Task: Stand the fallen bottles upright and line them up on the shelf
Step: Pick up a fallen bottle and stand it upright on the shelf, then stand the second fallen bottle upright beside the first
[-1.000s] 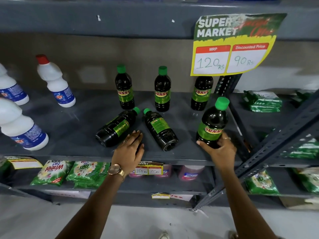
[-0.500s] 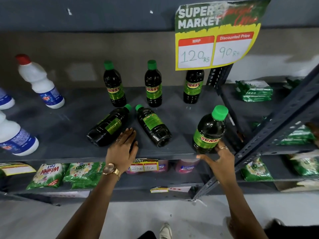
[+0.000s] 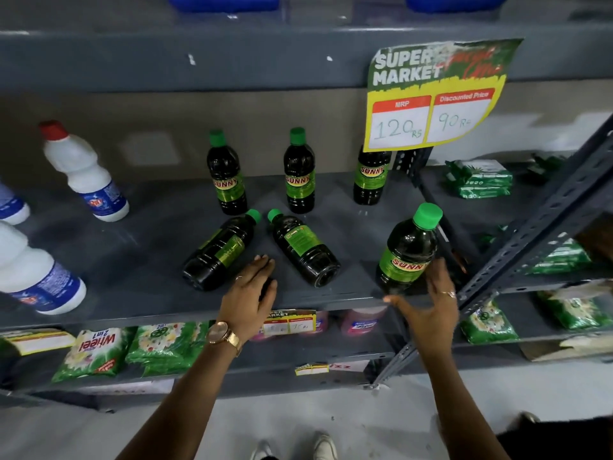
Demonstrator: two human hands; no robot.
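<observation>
Three dark SUNNY bottles with green caps stand upright at the back of the grey shelf (image 3: 132, 247): one on the left (image 3: 226, 180), one in the middle (image 3: 299, 174), one on the right (image 3: 371, 180). Two more lie on their sides in front, caps pointing back: the left fallen bottle (image 3: 219, 257) and the right fallen bottle (image 3: 303, 249). A sixth bottle (image 3: 409, 250) stands upright near the shelf's front right edge. My right hand (image 3: 428, 310) is spread open just below and beside it. My left hand (image 3: 252, 293) lies flat between the fallen bottles, fingers against the left one.
White cleaner bottles stand at the left, one at the back (image 3: 84, 174) and one in front (image 3: 30, 273). A price sign (image 3: 431, 94) hangs over the back right bottle. A slanted metal strut (image 3: 530, 234) crosses on the right. Green packets (image 3: 479, 179) fill the neighbouring shelf, detergent packs (image 3: 96, 350) the lower one.
My right hand set the sixth bottle down near the front edge and opened, sliding down off it. My left hand stayed by the left fallen bottle.
</observation>
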